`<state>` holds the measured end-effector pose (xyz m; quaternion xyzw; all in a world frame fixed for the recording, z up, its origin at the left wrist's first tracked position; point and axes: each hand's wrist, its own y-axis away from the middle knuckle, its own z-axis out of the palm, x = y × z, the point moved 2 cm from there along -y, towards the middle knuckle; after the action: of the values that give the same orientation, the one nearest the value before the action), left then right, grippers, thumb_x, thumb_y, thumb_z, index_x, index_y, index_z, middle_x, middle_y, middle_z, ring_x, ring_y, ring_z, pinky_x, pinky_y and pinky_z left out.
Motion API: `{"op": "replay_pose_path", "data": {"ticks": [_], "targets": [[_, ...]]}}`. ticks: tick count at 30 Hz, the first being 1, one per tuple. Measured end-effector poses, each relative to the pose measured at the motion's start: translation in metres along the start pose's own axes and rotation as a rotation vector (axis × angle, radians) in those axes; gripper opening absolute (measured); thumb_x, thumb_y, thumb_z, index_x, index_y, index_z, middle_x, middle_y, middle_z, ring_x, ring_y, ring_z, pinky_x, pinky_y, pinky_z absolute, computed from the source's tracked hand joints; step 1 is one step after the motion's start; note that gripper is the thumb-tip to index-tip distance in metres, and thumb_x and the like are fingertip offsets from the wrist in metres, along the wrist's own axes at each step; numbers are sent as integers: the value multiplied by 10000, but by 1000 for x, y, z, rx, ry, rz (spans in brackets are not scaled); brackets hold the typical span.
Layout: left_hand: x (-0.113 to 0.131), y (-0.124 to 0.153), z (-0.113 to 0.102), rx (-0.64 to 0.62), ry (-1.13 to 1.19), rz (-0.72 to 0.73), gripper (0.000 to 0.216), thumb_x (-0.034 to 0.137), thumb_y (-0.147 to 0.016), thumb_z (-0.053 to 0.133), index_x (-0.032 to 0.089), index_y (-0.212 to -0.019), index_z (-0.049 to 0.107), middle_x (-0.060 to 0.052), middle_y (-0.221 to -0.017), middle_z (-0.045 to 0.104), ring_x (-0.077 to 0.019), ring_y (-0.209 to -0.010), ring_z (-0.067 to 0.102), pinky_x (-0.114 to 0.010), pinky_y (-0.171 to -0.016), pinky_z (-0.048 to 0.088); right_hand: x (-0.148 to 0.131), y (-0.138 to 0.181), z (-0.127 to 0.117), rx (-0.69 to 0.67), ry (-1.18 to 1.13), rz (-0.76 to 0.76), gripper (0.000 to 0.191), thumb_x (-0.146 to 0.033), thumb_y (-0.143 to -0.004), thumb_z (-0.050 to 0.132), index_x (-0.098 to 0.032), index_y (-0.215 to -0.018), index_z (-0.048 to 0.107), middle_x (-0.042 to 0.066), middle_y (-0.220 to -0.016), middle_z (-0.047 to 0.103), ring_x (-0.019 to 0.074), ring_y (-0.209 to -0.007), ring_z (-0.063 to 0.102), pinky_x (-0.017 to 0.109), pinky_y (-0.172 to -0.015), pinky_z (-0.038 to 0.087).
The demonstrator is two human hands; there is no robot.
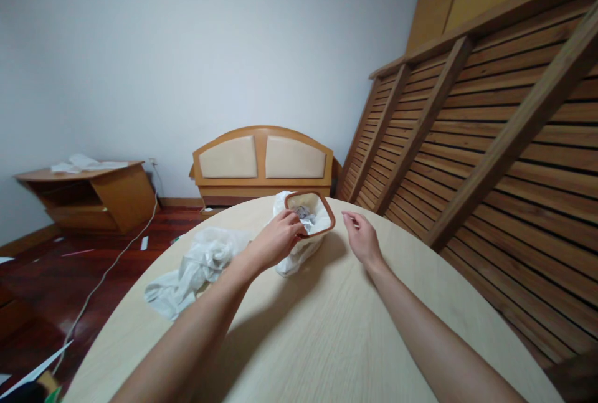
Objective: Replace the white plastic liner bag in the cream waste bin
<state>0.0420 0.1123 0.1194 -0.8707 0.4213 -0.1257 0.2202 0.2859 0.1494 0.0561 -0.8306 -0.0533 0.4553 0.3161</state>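
Note:
A small trash bin with a brown rim stands on the round pale wooden table. A whitish plastic liner hangs over its outside, and crumpled grey and white scraps lie inside. My left hand is closed on the near left side of the rim; the fingertips are partly hidden. Just right of the bin, apart from it, my right hand is held with loosely bent fingers and nothing visible in it. Beyond my left forearm lies a crumpled white plastic bag.
A slatted wooden frame leans along the right, close to the table edge. Behind the table stands a padded headboard. To the left are a low wooden cabinet with white papers on top and a cable across the floor.

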Motion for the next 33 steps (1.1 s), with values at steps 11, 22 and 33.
{"op": "replay_pose_path", "data": {"ticks": [11, 22, 33], "targets": [[54, 3, -31, -157, 88, 173, 122, 203, -912, 678, 266, -945, 778, -25, -931, 723, -210, -1003, 608, -365, -1025, 417, -57, -13, -34, -68, -17, -68, 278, -298, -839, 621, -178, -1031, 783, 92, -1002, 795, 232, -875, 734, 378, -850, 578], [55, -4, -61, 144, 99, -241, 207, 296, -913, 641, 226, -1103, 684, -81, -1120, 688, -261, -1061, 644, -357, -890, 511, -106, 4, -44, -150, 129, -154, 202, -224, -848, 618, -235, -960, 785, 25, -912, 800, 214, -810, 733, 321, -760, 545], [30, 5, -46, 140, 172, -420, 140, 185, -876, 606, 216, -970, 705, -41, -949, 745, -190, -769, 673, -279, -673, 480, -114, 9, -46, -193, 175, -187, 152, -226, -849, 633, -245, -918, 768, 23, -905, 792, 216, -830, 730, 317, -759, 545]]}}
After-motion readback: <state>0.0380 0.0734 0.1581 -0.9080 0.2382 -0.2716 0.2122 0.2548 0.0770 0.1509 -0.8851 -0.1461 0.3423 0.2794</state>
